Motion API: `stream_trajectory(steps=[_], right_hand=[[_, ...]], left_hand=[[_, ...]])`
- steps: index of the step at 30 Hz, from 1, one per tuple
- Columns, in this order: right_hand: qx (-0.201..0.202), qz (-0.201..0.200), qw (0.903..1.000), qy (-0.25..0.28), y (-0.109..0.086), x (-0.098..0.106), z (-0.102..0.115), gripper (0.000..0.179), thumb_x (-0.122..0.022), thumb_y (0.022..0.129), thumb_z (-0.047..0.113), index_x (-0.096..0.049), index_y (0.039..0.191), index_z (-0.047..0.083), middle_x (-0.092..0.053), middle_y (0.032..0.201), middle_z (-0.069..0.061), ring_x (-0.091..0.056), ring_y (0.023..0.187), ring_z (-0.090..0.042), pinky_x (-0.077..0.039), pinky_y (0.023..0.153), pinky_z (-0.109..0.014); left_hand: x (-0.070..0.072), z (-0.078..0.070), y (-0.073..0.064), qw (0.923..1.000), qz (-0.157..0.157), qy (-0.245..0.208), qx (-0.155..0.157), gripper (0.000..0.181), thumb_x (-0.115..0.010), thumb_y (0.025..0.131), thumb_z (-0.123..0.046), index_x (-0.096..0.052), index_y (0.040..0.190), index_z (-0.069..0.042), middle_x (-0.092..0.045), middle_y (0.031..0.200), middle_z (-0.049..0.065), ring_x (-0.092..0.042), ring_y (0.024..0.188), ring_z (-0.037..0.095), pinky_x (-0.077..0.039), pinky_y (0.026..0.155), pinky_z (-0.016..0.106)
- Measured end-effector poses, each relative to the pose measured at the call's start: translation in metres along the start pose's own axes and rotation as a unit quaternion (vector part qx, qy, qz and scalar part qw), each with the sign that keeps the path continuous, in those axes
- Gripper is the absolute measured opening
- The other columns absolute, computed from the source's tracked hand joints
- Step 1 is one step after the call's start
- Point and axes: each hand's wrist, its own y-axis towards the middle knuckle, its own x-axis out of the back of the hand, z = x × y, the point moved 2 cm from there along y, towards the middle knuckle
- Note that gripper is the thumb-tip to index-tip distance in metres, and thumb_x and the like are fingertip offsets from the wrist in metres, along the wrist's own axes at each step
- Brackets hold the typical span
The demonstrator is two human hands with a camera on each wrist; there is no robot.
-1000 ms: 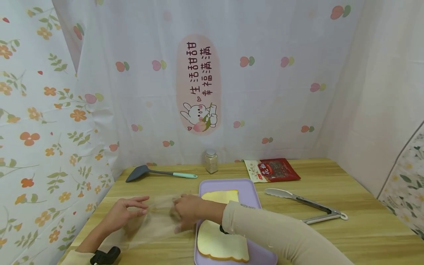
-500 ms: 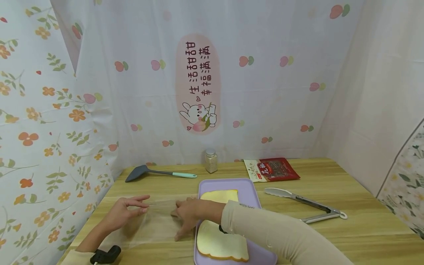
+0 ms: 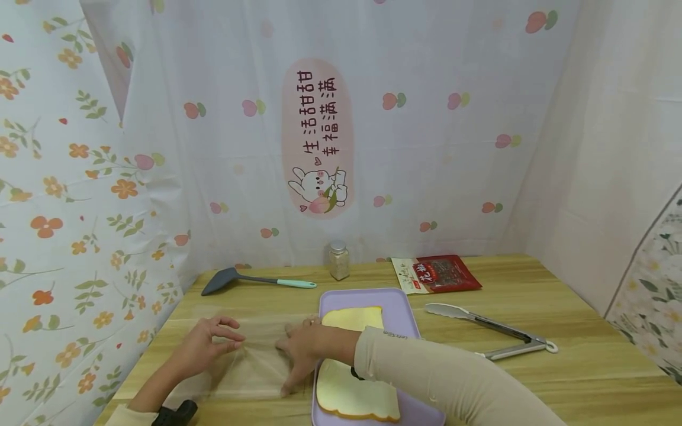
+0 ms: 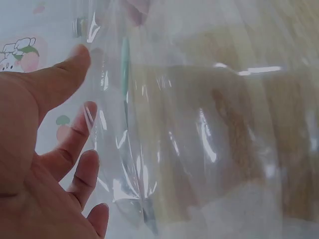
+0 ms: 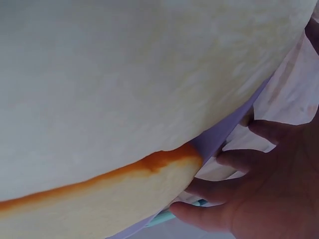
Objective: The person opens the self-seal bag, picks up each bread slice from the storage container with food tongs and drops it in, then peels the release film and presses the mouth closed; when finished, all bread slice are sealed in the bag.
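A sheet of clear plastic film (image 3: 256,373) lies left of the lilac tray (image 3: 403,305), with creases running toward my left fingertips. My left hand (image 3: 205,348) is at the film's left part; in the left wrist view its thumb and fingers stand apart, and the index fingertip touches the film. My right hand (image 3: 306,349) reaches across the tray, its spread fingers on the film beside the tray's left rim. Two slices of bread, a far slice (image 3: 354,318) and a near slice (image 3: 357,390), lie on the tray, partly hidden by my right arm.
A grey spatula (image 3: 256,278) with a mint handle lies at the back left. Behind the tray stand a small glass jar (image 3: 339,260) and a red spice packet (image 3: 439,273). Metal tongs (image 3: 492,328) lie to the right. Curtains enclose the table's back and sides.
My left hand has moved slightly right, its thumb and index finger closer together, and the film now creases toward them. My right fingers have spread and settled on the film by the tray.
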Motion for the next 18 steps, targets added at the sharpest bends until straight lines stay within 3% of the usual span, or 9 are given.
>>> stream_trajectory(steps=[3,7,14,18], right_hand=[[-0.003,0.000,1.0000,-0.006,-0.001,0.000,0.001,0.096,-0.064,0.069,0.084,-0.039,0.150,0.039,-0.037,0.155,0.002,-0.045,0.129,-0.034,-0.036,0.100,-0.051],[-0.011,0.003,0.9997,-0.021,0.004,-0.005,-0.001,0.101,-0.061,0.067,0.088,-0.036,0.151,0.039,-0.032,0.158,0.002,-0.044,0.129,-0.032,-0.035,0.100,-0.047],[-0.018,-0.009,0.9989,-0.043,0.003,-0.004,0.000,0.104,-0.059,0.062,0.092,-0.037,0.149,0.039,-0.036,0.154,0.001,-0.050,0.120,-0.028,-0.037,0.095,-0.046],[-0.023,0.003,0.9984,-0.051,0.012,-0.012,-0.004,0.102,-0.054,0.062,0.095,-0.037,0.149,0.044,-0.037,0.154,0.004,-0.047,0.120,-0.026,-0.036,0.091,-0.044]], left_hand=[[0.000,-0.001,-0.002,1.0000,-0.004,0.008,-0.002,0.010,-0.077,0.086,-0.019,-0.081,0.092,-0.012,-0.064,0.099,0.003,-0.060,0.088,0.010,-0.051,0.068,0.030],[-0.001,-0.001,-0.003,0.9994,-0.002,0.002,0.035,0.011,-0.076,0.086,-0.024,-0.080,0.094,-0.017,-0.065,0.094,-0.008,-0.060,0.088,0.005,-0.051,0.069,0.027],[-0.001,-0.007,-0.004,0.9972,-0.054,0.012,0.051,0.006,-0.080,0.083,-0.020,-0.080,0.089,-0.018,-0.070,0.090,-0.010,-0.061,0.082,0.004,-0.050,0.066,0.026],[-0.003,-0.009,-0.002,0.9956,-0.084,0.025,0.033,0.006,-0.082,0.080,-0.014,-0.079,0.085,-0.018,-0.070,0.088,-0.011,-0.063,0.082,0.004,-0.051,0.066,0.027]])
